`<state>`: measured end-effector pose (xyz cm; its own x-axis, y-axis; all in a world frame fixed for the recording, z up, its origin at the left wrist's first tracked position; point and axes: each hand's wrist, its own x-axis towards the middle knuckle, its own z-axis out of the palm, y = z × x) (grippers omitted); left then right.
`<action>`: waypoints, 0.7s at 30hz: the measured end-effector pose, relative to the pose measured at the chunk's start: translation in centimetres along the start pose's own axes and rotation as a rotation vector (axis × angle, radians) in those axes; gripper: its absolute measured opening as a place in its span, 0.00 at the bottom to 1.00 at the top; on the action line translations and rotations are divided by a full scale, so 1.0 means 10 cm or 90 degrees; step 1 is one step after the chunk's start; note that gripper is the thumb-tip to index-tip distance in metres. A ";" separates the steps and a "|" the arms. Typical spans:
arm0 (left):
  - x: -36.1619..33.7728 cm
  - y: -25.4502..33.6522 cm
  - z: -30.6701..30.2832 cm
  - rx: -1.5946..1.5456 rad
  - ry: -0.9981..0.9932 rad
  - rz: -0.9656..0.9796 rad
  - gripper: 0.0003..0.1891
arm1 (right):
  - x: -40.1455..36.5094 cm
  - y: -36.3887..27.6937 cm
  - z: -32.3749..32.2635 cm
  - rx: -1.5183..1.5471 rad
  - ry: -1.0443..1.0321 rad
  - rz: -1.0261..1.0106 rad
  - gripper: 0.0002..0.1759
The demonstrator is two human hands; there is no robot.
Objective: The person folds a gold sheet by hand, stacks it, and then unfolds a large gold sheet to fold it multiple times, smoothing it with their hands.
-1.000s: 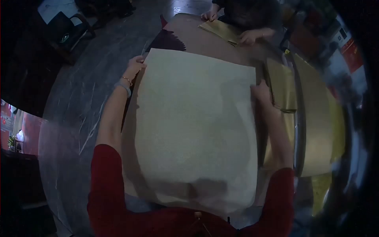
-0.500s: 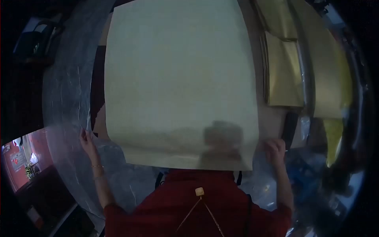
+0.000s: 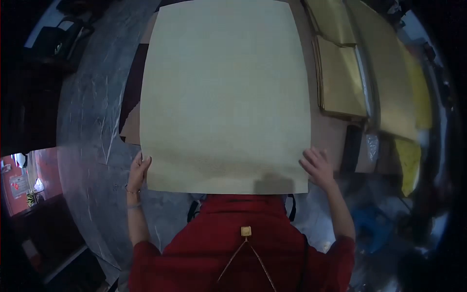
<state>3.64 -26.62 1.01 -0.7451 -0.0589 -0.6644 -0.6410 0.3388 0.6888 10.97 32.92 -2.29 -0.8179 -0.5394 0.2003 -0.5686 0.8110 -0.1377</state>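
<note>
A large pale cream sheet (image 3: 226,97), apparently paper, lies flat in front of me, its near edge close to my red shirt. My left hand (image 3: 138,173) is at the sheet's lower left edge, thumb on the border and fingers closed against it. At the opposite side, my right hand (image 3: 318,167) has its fingers stretched and slightly apart, fingertips at the lower right edge. Whether any fingers reach under the sheet is hidden. A shadow falls on the sheet's lower right part.
Brown board (image 3: 327,134) shows beneath the sheet. On the right lie a stack of gold sheets (image 3: 343,78), a long dark object (image 3: 352,148) and yellow material (image 3: 407,163). A grey marbled surface (image 3: 92,117) extends left. A blue object (image 3: 372,226) sits low at right.
Both hands have moved inward and up to the sheet's side edges. The sheet's near part lies flatter, and its curled lower left corner has straightened. The view has shifted slightly.
</note>
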 end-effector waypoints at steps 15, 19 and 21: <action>-0.77 0.67 -0.35 -0.376 -0.164 0.270 0.31 | 0.48 -0.01 -0.84 0.310 0.113 0.076 0.07; -0.65 0.38 -0.64 -0.528 -0.276 0.375 0.29 | 0.20 -0.05 -0.84 0.619 0.342 0.400 0.09; -0.42 0.35 -0.59 -0.438 -0.333 0.462 0.32 | 0.24 0.00 -0.77 0.607 0.356 0.452 0.11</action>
<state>3.44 -30.72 7.87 -0.9178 0.3960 0.0298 -0.1730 -0.4662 0.8676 9.72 33.38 5.62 -0.9469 0.2889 0.1408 -0.0587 0.2753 -0.9596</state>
